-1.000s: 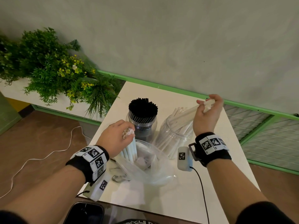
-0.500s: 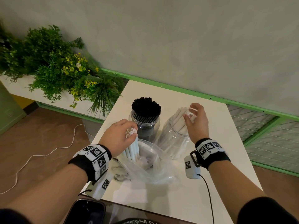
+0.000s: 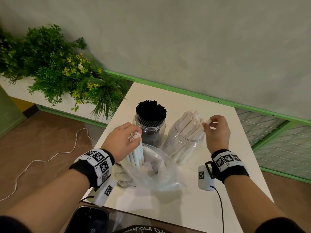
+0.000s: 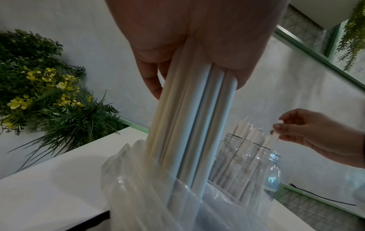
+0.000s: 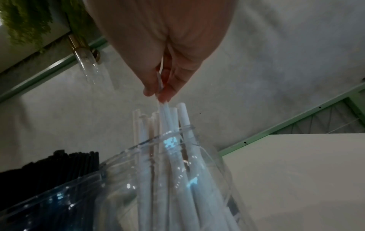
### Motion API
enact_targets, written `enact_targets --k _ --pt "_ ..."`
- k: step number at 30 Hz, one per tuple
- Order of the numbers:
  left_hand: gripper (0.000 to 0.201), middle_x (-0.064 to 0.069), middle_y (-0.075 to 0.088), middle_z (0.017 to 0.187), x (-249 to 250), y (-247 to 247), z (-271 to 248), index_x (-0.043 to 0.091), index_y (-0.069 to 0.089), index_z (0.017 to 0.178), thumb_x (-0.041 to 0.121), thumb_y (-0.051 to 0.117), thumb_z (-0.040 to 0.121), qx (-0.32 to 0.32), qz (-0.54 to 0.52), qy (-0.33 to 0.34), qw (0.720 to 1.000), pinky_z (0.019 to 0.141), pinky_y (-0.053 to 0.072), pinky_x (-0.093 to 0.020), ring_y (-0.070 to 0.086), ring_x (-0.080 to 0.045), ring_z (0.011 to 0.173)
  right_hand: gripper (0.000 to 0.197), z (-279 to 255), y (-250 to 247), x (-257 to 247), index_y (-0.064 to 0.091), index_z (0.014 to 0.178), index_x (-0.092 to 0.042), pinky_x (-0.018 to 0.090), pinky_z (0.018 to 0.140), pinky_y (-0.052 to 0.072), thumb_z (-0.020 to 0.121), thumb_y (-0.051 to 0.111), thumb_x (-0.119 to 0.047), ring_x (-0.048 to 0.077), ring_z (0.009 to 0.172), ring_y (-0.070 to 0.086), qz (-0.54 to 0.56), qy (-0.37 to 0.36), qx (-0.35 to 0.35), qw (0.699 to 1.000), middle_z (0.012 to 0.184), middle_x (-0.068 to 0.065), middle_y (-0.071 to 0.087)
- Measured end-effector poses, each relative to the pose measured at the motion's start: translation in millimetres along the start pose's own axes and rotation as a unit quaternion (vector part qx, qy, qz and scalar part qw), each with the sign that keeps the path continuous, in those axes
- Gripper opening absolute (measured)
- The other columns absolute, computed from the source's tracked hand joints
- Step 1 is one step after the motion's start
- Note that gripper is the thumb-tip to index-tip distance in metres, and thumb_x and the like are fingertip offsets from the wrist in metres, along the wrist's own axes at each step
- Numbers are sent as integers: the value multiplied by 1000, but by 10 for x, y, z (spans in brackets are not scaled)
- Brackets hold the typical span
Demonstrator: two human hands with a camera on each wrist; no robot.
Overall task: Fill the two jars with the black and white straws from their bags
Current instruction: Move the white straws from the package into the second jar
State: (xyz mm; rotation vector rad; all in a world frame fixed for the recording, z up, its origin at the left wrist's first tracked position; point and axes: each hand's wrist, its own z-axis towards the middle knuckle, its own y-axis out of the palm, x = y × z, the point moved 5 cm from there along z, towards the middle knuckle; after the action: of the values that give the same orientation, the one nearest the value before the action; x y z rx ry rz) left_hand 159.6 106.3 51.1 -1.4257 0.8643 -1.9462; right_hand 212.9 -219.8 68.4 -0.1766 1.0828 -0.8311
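Two clear jars stand side by side on the white table [image 3: 193, 199]. The left jar [image 3: 150, 130] is packed with black straws [image 3: 151, 111]. The right jar [image 3: 183, 145] holds several white straws [image 3: 190, 121]. My left hand [image 3: 121, 140] grips a bundle of white straws [image 3: 136, 153] [image 4: 189, 125] upright, their lower ends inside the clear plastic bag [image 3: 156, 172] [image 4: 150, 195]. My right hand [image 3: 216, 130] [image 5: 158, 84] pinches the top end of a white straw [image 3: 208, 122] [image 4: 276, 134] whose lower part stands in the right jar [image 5: 177, 179].
A planter of green plants with yellow flowers [image 3: 55, 69] runs along the table's left side. A white cable [image 3: 47, 158] lies on the brown floor. A dark phone [image 3: 87, 221] sits near the table's front edge. A green-framed wire grille [image 3: 277, 143] is at the right.
My right hand has come down from above and right of the jar to its mouth, lowering the white straw into it. The left hand stays holding its bundle in the bag.
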Motion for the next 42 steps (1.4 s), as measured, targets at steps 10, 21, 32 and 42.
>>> enact_targets --k 10,21,32,42 --pt "27 22 47 90 -24 13 2 34 57 99 48 44 79 5 2 12 1000 65 30 -17 49 -10 84 25 -116 52 178 63 109 -4 42 83 48 84 66 -1 35 99 52 -150 -81 -21 985 111 17 52" --pt "31 24 46 90 -21 25 5 34 56 99 51 41 78 0 5 15 1000 66 31 -21 48 -9 83 20 -27 320 -95 67 106 -8 16 78 43 86 67 -6 16 83 55 -97 -137 -147 975 96 -1 57" --pt "39 17 52 95 -9 10 9 32 58 99 55 37 76 1 -1 25 1000 64 30 -12 50 -8 82 48 70 278 122 50 131 -10 43 101 35 85 62 -11 32 119 44 -149 -87 -99 980 132 13 47" --pt "37 15 54 97 -34 11 34 32 57 98 54 38 76 5 -4 29 1000 67 33 -18 52 -9 85 70 98 567 97 15 151 -32 44 118 16 92 33 -64 21 147 9 -248 -137 -271 920 160 -3 10"
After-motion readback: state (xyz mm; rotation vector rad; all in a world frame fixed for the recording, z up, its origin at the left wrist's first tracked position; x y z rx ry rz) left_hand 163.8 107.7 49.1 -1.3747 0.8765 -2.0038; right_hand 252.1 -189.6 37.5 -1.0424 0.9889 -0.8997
